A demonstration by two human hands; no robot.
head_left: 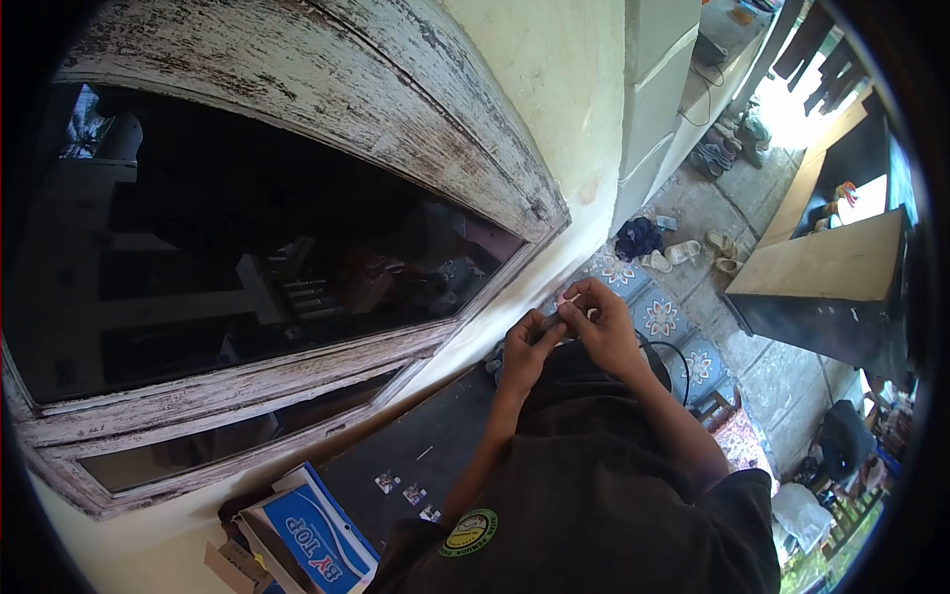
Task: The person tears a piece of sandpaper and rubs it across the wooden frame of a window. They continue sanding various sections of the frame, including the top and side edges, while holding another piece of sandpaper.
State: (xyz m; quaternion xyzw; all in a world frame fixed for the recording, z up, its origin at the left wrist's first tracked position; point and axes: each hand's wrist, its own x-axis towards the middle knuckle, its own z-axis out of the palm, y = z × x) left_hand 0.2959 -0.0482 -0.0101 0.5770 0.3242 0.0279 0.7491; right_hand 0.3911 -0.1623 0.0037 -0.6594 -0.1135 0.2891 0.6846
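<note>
My left hand point(525, 348) and my right hand point(604, 327) meet in front of my body, fingertips close together. Both are closed in a pinch around a small object point(562, 308), partly greyish and partly pale, mostly covered by the fingers; its kind cannot be made out. Below and to the left is a dark tabletop point(396, 441). On it lie three small printed pieces, one of them a square-looking piece point(386, 482), along with a thin white strip point(425, 453).
A blue and white box point(317, 535) marked "BY TOP" stands at the table's lower end, beside an open cardboard box point(236, 566). A worn wooden window frame point(475, 148) borders the left. Sandals point(681, 252) lie on the floor near a wooden cabinet point(821, 267).
</note>
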